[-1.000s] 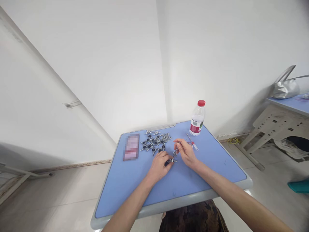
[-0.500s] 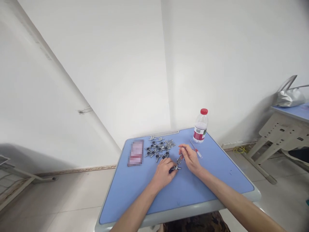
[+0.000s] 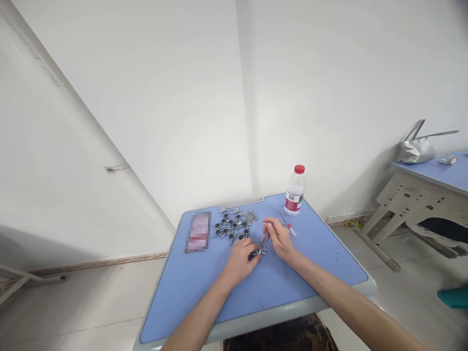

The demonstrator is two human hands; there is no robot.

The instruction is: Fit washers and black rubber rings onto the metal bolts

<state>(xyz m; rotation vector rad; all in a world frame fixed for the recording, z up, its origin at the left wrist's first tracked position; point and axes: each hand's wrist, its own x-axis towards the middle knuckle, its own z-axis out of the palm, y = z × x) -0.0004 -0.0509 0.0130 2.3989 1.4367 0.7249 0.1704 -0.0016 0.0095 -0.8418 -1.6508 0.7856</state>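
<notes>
My left hand rests on the blue desk, fingers closed around a small metal part with a dark wheel. My right hand is pinched on a thin silver tool whose tip meets that part. Just beyond both hands lies a heap of several similar metal pieces with black wheels.
A blurred flat rectangular object lies left of the heap. A clear water bottle with a red cap stands at the desk's far right, and a small red-and-white tool lies near it. Another desk with a silver bag stands right.
The camera view shifted slightly. Both hands stay together on the small part and the tool in the same spot on the desk.
</notes>
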